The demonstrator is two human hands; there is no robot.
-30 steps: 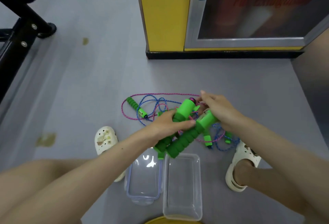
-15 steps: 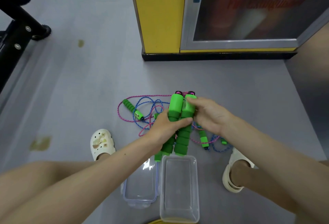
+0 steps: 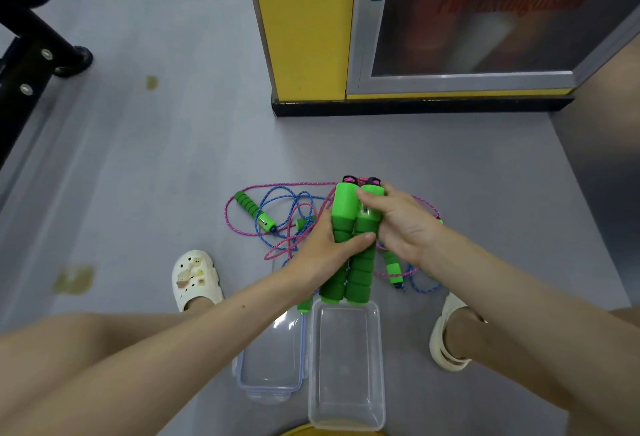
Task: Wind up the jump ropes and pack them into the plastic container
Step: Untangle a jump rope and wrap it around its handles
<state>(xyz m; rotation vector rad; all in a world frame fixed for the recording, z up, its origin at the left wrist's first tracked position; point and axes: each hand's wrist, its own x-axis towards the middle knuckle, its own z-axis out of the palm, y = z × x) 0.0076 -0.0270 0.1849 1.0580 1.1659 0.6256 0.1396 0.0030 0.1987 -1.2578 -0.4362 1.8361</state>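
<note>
Two green handles [image 3: 343, 208] tight in left hand [image 3: 320, 255] and right hand [image 3: 403, 227], near plastic container [image 3: 346, 371].

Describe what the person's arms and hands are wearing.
Nothing shows on them. The left hand and right hand are ungloved, with no rings visible. The left forearm and right forearm are bare to the frame edge: no sleeves, watch or bracelets in view.

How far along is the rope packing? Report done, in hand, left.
Done: the container stands open, its lid beside it. In hand: the left hand and right hand grip two green handles side by side. Left: the pink and blue cords lie tangled on the floor, unwound, a loose handle among them; nothing is in the container.
</note>
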